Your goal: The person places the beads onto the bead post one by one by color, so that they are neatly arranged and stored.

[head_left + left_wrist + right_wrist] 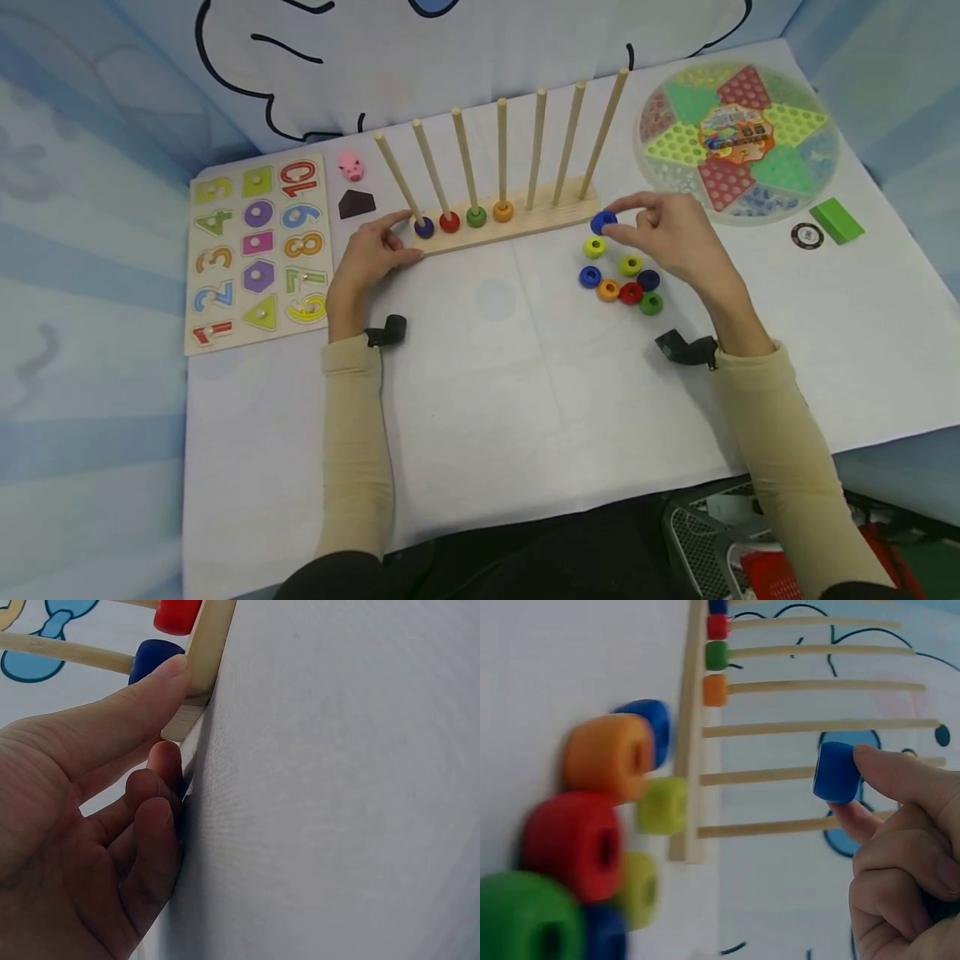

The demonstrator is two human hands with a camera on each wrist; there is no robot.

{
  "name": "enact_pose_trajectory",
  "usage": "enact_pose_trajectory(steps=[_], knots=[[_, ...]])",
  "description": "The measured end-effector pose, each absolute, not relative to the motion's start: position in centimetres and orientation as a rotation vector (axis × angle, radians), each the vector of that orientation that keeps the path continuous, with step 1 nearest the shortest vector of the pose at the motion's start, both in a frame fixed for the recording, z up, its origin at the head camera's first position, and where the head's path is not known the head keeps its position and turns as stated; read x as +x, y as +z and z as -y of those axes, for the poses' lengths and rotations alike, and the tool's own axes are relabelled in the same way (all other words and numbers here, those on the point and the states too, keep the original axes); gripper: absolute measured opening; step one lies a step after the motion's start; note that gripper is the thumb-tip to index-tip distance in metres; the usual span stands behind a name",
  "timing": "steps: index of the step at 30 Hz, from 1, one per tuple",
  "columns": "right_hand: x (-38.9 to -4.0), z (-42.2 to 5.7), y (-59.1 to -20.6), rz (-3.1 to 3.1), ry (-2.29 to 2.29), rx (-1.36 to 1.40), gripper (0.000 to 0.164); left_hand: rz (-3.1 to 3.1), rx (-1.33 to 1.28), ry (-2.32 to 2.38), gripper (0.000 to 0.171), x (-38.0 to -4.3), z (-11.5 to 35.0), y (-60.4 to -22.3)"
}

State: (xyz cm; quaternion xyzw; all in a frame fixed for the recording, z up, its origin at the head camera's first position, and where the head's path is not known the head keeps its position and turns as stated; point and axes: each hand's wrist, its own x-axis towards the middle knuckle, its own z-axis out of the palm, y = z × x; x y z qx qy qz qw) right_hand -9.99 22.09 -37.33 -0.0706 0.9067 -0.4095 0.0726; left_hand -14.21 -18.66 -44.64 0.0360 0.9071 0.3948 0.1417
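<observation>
My left hand (372,256) grips the left end of a wooden base (525,223) with several upright pegs. In the left wrist view, its thumb lies on the base edge beside a dark blue bead (156,660). From the left, the pegs carry a dark blue, a red (449,222), a green (476,217) and an orange bead (502,212); those to the right are bare. Between thumb and forefinger, my right hand (675,233) pinches a blue bead (835,772), held off the table near the base's right end.
Loose beads (631,292) in several colours lie below the right hand. A number puzzle board (258,250), a pink pig (351,165) and a dark block (356,203) are at left. Right of the rack lie a round game board (738,142), a chip (807,236) and a green block (837,220).
</observation>
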Motion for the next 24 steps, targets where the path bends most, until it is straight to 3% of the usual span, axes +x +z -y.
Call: enact_pose_trajectory(steps=[10,24], knots=[[-14.2,-16.8,-25.8,-2.841,-1.360,-0.465,0.038,-2.616,0.101,1.125,0.066,-14.0,19.3,-44.8],[-16.5,-15.1,-25.7,-2.893,-1.127,-0.391,0.042,-2.610,0.111,1.154,0.066,-14.3,18.7,-44.4]])
